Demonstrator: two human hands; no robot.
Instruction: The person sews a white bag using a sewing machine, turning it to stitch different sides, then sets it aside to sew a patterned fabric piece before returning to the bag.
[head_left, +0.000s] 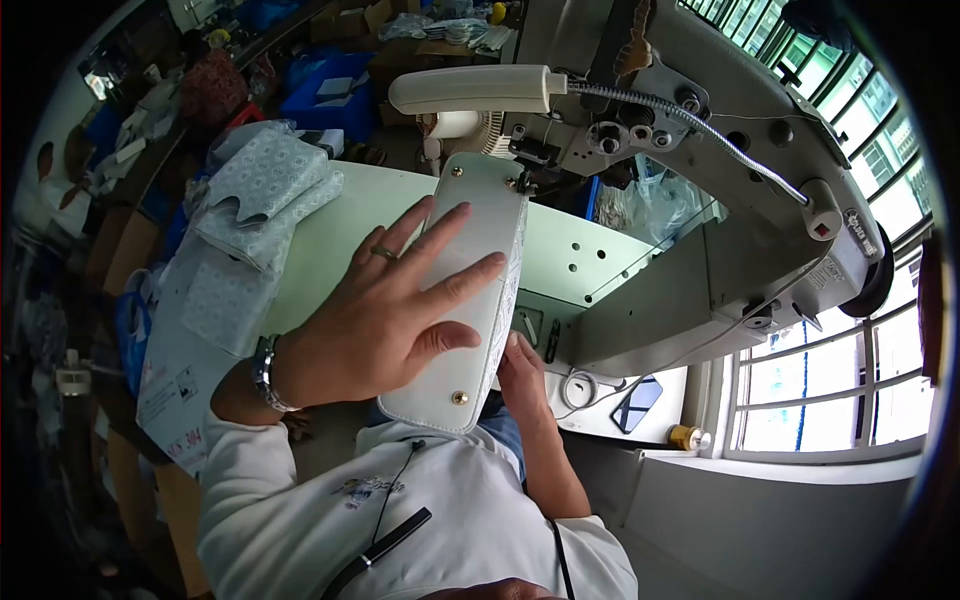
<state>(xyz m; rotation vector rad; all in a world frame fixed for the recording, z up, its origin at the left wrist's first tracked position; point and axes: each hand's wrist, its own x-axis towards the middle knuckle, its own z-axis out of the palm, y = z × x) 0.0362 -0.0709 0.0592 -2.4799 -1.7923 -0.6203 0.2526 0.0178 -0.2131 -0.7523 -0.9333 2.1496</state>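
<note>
A white handbag [472, 240] lies with its flat stitched base facing me, gold studs near its corners. Its far end sits right at the presser foot [524, 183] of a large sewing machine. My left hand [410, 290], with a ring and a metal watch, rests palm down over the base with fingers spread. At the bag's right edge, near the close end, my right hand [523, 378] grips the side; its thumb shows, while the other fingers are partly hidden.
A lamp [470, 90] on a flexible neck crosses above the bag. The machine body [650, 300] stands to the right. Folded patterned white pieces [265, 185] are stacked left on the table. A phone [637, 403] and a thread spool [688, 437] lie at lower right, near the window.
</note>
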